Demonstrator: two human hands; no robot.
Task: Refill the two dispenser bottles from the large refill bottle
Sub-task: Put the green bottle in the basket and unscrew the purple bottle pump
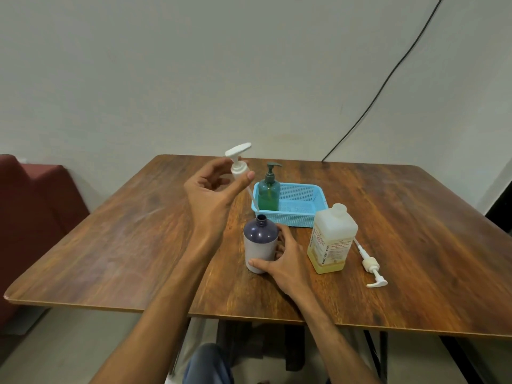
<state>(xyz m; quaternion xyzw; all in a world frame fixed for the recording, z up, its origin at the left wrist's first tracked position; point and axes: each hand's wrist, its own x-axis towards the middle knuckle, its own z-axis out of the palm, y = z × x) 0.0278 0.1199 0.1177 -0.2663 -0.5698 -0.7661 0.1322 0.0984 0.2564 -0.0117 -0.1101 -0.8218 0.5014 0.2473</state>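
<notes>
A dark purple dispenser bottle with a pale label stands open-necked on the wooden table. My right hand grips its lower body. My left hand pinches a white pump head lifted above it, the dip tube's tip hanging just over the neck. A green dispenser bottle with its pump on stands in a blue basket. The large refill bottle, uncapped and holding yellowish liquid, stands to the right. Its white pump lies on the table beside it.
A red seat is left of the table. A black cable runs down the wall behind the table's far edge. The table's front edge is close to my body.
</notes>
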